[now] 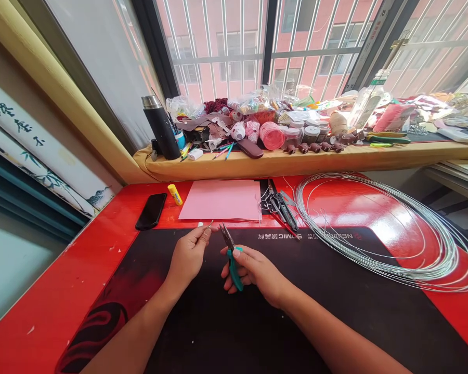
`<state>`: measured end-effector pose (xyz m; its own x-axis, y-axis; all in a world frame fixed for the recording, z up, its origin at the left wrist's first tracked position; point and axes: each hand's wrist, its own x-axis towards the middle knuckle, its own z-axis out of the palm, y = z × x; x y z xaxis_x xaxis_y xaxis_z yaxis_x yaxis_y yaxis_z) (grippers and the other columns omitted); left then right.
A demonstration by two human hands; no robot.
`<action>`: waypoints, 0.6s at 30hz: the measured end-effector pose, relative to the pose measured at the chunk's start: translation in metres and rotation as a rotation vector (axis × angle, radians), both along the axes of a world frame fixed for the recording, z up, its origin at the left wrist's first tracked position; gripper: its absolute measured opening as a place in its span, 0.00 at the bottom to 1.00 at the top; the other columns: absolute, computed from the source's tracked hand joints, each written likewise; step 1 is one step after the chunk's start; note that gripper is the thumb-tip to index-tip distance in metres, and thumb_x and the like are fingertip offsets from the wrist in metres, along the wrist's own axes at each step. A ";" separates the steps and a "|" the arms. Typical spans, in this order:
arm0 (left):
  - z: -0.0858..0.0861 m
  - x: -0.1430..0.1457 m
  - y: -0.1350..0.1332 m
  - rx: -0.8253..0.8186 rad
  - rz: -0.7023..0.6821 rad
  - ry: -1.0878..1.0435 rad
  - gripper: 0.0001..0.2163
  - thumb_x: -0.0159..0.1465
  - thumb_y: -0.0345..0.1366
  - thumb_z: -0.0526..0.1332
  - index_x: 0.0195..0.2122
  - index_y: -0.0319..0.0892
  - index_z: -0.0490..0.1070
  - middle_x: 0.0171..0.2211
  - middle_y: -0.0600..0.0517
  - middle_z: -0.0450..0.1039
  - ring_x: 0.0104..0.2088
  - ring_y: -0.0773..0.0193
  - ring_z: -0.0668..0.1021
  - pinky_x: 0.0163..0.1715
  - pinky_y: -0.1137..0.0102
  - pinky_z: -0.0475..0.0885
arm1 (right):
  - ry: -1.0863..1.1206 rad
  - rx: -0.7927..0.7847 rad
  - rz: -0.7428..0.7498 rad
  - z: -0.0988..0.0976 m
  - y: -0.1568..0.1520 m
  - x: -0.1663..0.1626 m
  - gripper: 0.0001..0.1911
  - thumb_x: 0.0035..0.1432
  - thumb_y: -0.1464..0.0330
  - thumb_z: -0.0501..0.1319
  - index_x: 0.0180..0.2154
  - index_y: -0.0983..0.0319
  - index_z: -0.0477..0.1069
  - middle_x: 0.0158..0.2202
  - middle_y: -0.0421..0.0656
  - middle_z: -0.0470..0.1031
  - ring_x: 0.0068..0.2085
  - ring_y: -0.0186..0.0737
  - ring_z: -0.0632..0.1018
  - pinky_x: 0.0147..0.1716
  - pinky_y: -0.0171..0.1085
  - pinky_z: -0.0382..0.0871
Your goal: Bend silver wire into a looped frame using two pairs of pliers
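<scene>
Left grip (189, 253) pinching thin sliver (211, 224); right grip (262, 271) closed round teal-handled metal pliers (233, 270).
Silver wire coil (450, 259) overlaps black mat (226, 327).

Pliers (235, 270) are a slim-nosed pair, dark metal up front, teal grips, jaws looking a touch parted. They're held up in the right fingers (247, 259), nose pointing away toward the pink paper (220, 200), tips near its front edge. Other thing's a tiny thin stick-like bit (211, 223), pinched in the left fingers (203, 237), also by the paper's front edge, not touching the pliers. Most of it's hidden, so can't tell its length.
</scene>
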<state>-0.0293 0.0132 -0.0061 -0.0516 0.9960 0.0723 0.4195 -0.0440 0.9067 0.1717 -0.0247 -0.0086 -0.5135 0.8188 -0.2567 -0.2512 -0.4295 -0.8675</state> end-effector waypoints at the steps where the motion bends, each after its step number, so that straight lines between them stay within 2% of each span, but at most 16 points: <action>1: 0.001 0.001 -0.001 0.008 -0.001 0.050 0.21 0.67 0.54 0.59 0.45 0.43 0.81 0.25 0.55 0.71 0.26 0.63 0.71 0.28 0.71 0.65 | -0.024 0.014 -0.011 0.000 0.000 0.000 0.28 0.63 0.48 0.62 0.52 0.62 0.71 0.35 0.45 0.78 0.31 0.41 0.81 0.35 0.42 0.76; 9: -0.001 0.001 -0.002 -0.011 -0.046 0.136 0.21 0.69 0.51 0.57 0.48 0.43 0.82 0.28 0.53 0.78 0.29 0.60 0.75 0.31 0.71 0.68 | -0.092 0.091 -0.034 0.000 0.000 0.000 0.29 0.62 0.47 0.63 0.52 0.63 0.72 0.35 0.44 0.76 0.31 0.38 0.78 0.34 0.39 0.73; 14: -0.002 0.001 -0.002 0.014 -0.074 0.141 0.18 0.69 0.50 0.58 0.47 0.45 0.83 0.38 0.50 0.84 0.34 0.56 0.80 0.37 0.69 0.70 | -0.100 0.082 -0.028 -0.001 0.001 -0.001 0.30 0.62 0.46 0.63 0.52 0.63 0.71 0.35 0.44 0.76 0.30 0.38 0.78 0.33 0.39 0.73; 18: -0.005 0.000 -0.002 0.012 -0.094 0.180 0.18 0.70 0.49 0.57 0.48 0.47 0.83 0.40 0.50 0.85 0.36 0.55 0.81 0.39 0.68 0.71 | -0.125 0.092 -0.025 -0.001 0.001 -0.001 0.29 0.61 0.45 0.62 0.50 0.63 0.71 0.33 0.42 0.75 0.28 0.36 0.76 0.28 0.36 0.72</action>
